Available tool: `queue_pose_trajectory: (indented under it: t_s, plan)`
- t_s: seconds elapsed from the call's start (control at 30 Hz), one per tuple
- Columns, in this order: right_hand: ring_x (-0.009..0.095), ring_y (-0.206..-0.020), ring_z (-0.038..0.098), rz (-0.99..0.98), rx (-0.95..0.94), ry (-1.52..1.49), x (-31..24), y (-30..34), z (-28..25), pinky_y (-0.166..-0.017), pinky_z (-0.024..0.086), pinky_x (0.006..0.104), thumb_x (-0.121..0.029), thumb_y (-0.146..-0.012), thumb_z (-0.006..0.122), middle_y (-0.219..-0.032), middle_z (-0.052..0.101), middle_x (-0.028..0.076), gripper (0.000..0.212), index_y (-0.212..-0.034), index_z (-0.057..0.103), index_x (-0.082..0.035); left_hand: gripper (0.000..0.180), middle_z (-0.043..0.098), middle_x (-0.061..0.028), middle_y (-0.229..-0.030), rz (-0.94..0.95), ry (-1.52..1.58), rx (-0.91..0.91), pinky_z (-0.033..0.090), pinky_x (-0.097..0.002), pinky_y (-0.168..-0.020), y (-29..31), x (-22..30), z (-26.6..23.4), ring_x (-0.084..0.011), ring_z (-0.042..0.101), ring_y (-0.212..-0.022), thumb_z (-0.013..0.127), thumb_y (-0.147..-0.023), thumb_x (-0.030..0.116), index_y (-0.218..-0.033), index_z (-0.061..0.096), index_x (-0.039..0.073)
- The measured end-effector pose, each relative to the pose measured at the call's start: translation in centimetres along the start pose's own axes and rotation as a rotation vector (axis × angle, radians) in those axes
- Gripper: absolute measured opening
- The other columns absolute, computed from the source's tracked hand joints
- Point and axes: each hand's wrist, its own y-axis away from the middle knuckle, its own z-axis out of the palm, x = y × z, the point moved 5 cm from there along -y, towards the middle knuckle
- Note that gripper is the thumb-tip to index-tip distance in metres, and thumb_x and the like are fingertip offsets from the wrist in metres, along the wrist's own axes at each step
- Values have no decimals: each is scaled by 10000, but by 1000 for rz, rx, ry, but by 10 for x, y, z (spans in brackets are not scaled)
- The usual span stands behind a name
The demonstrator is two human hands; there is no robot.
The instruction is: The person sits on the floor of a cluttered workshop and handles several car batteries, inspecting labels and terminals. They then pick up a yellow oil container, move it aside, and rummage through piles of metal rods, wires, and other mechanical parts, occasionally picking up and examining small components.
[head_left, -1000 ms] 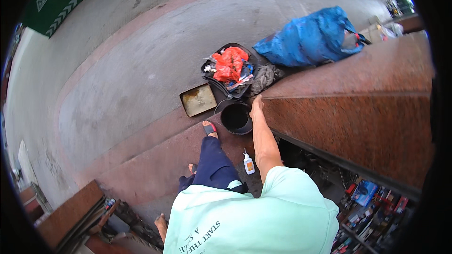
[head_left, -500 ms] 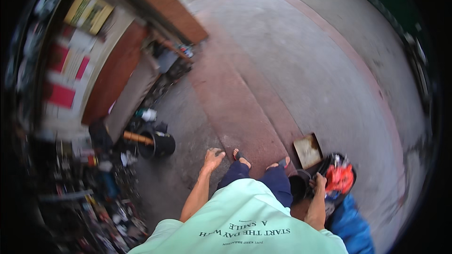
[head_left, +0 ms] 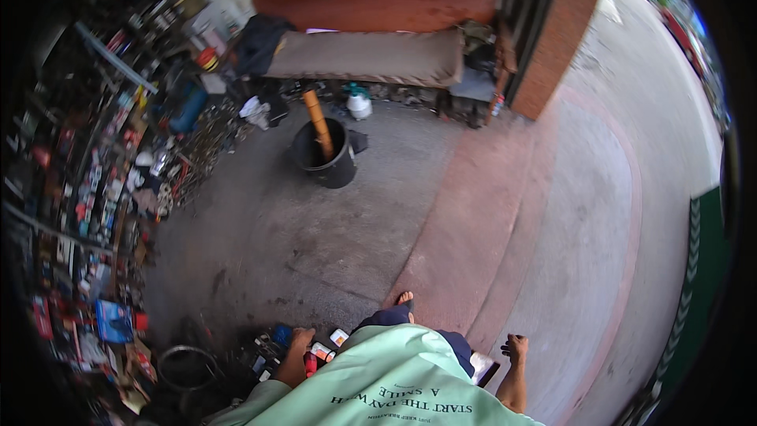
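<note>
My left hand (head_left: 302, 338) hangs low beside my left hip, over a cluster of bottles and small items on the ground. White bottles with orange labels (head_left: 322, 351) stand just to its right; its fingers are too small and blurred to read. On the other side, my right hand (head_left: 516, 345) is held out from my body above the pavement, fingers loosely bent and apart, with nothing visible in it. A shallow square metal tray (head_left: 482, 368) shows partly beside my right thigh, mostly covered by my shirt.
Ahead stands a black bucket (head_left: 325, 162) with an orange-brown pole (head_left: 318, 126) leaning in it. Behind it are a white sprayer bottle (head_left: 359, 102) and a padded bench (head_left: 363, 59). Piled tools and parts (head_left: 118, 166) fill the left side. A brown pillar (head_left: 556, 39) rises beyond the bench.
My view has swung left, bringing the bench and bucket ahead. My right hand has come away from the dark container beside it. My left hand has lowered toward my hip.
</note>
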Motion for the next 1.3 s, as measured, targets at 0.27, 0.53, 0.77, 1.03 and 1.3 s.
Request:
queue_pose_trajectory:
  t_s: [0.27,0.53,0.77,1.03,1.3]
  plan:
    - [256,-613,712,-366,-320,332,-232,-35,160,-483,557,350,-180,-905,594,-766,650,113,248,-999,652,42,377,703,-193,-914,390,-124,90,550,-429,-792,-52,9,9,-350,679,-878,686,-832,366,-968,699,15]
    - [304,-638,730,-75,-404,697,-309,-80,224,-524,604,407,-59,-910,549,-764,717,209,138,-883,627,51,336,702,-189,-896,493,65,138,528,-405,-733,-80,82,14,-329,678,-827,629,-847,336,-896,691,10]
    - [271,-614,724,-463,-222,1266,-425,-183,331,-581,601,413,-172,-766,712,-732,716,199,218,-667,677,19,315,659,-138,-818,592,-833,130,531,-470,-624,-54,89,32,-326,674,-762,723,-743,266,-1027,655,149]
    - [432,-1049,648,-838,-340,1363,-661,-143,654,-893,525,506,-212,-792,645,-1074,679,268,302,-1005,708,-7,254,576,-39,-778,-183,935,132,519,-369,-567,-67,168,7,-204,575,-706,713,-825,253,-988,651,68]
    - [433,-905,668,-1347,-620,1035,-748,128,951,-797,537,527,-232,-843,584,-937,683,265,237,-890,702,-32,244,608,-67,-821,-349,837,192,539,-393,-593,-100,157,-102,-226,604,-722,681,-837,234,-966,638,31]
